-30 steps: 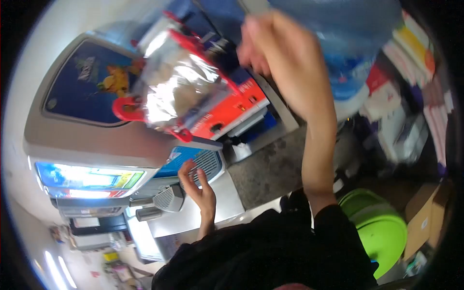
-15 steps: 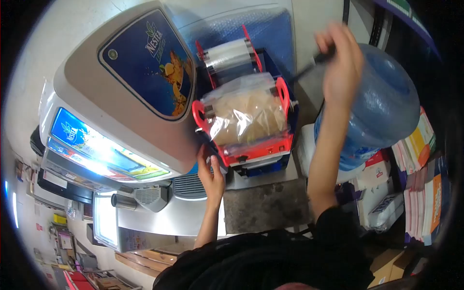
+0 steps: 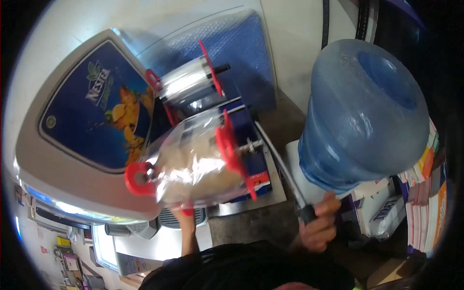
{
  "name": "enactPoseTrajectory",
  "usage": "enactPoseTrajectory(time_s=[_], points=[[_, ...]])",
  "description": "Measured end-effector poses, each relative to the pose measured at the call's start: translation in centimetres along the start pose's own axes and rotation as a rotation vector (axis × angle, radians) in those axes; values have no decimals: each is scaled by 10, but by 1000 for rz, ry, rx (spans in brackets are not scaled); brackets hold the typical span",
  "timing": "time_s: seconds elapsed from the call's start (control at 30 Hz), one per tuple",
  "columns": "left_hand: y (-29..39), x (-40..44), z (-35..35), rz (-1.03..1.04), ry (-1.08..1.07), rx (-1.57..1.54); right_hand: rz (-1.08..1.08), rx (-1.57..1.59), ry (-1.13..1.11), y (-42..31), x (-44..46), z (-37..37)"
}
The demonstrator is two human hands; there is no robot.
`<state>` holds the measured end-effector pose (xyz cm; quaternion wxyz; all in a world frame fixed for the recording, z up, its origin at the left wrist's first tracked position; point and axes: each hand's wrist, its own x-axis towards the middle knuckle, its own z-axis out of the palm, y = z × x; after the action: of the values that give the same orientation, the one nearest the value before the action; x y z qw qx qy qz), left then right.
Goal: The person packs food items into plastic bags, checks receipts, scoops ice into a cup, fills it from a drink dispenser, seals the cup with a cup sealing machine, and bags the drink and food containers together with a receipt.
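A cup sealing machine (image 3: 234, 109) with a blue body and red brackets stands in front of me. Its front roll of clear film (image 3: 198, 166), brownish inside, is blurred and tilted. A second, shinier film roll (image 3: 186, 79) sits behind it. My right hand (image 3: 319, 227) is wrapped round the black grip of a metal lever (image 3: 285, 169), which slants down from the machine's right side toward me. My left hand (image 3: 183, 220) is low at the machine's front left; its fingers are hidden behind the front roll and bracket.
A drink dispenser (image 3: 72, 169) stands close on the left, with a drip tray (image 3: 176, 217) near my left hand. On the right a large blue water bottle (image 3: 362, 116) rises beside the lever. Stacked papers (image 3: 420, 217) lie at far right; bubble wrap (image 3: 227, 53) is behind.
My right hand has swung the lever from high beside the bottle down toward my body. The front roll and brackets have tipped forward over my left hand. The camera view has shifted.
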<state>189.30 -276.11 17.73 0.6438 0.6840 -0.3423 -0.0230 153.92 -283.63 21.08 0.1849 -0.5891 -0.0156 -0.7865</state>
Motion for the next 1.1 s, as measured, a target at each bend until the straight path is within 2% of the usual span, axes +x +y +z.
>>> enactPoseTrajectory(time_s=[0.03, 0.1, 0.2, 0.3, 0.37, 0.4, 0.43, 0.47, 0.5, 0.57, 0.67, 0.7, 0.77, 0.83, 0.87, 0.9, 0.93, 0.97, 1.0, 1.03, 1.07, 1.1], points=[[76, -13, 14, -25, -167, 205, -11, 15, 33, 4, -6, -3], [96, -17, 13, -66, -169, 321, -73, -23, 100, 12, 13, 5], [99, -18, 14, -78, -146, 414, -175, -72, 137, 20, 28, 10], [94, -16, 14, -26, -107, 355, -233, -89, -67, 21, 17, -14], [87, -15, 12, 4, -106, 297, -252, -80, -143, 21, 3, -20], [77, -9, 13, 28, -111, 260, -265, -57, -110, 26, -7, -17], [69, -5, 12, 48, -115, 231, -213, -86, -49, 21, 2, -8], [61, 1, 14, 198, -105, 346, -159, -112, 10, 16, 12, 1], [82, 1, 22, 308, -137, 382, -104, -134, 66, 11, 21, 10], [81, 5, 32, 212, 13, 251, 43, -194, 42, -5, 28, 12], [87, 11, 37, 502, 13, 356, 183, -287, 24, -19, 41, 20], [93, 15, 36, 514, -74, 375, 183, -300, 46, -17, 42, 23], [75, 17, 36, 357, -110, 330, 155, -298, 64, -18, 43, 27], [105, 12, 41, 250, -119, 265, 199, -361, 60, -23, 47, 29], [95, 15, 39, 275, -97, 308, 146, -433, 60, -20, 55, 31], [117, 8, 36, 119, -182, 306, 71, -514, 36, -16, 73, 37], [114, 1, 38, 202, -122, 214, 5, -594, 8, -13, 99, 45], [110, -11, 39, 287, -62, 121, 10, -523, -54, -7, 133, 54], [118, -31, 46, 337, 68, 24, 66, -476, -50, 7, 167, 68], [122, -52, 40, 307, 79, 132, 122, -430, -44, 21, 201, 82], [109, -72, 38, 132, 0, -37, 87, -527, -102, 47, 239, 92], [89, -91, 38, -48, -79, -202, 341, -773, -132, 66, 269, 109]])
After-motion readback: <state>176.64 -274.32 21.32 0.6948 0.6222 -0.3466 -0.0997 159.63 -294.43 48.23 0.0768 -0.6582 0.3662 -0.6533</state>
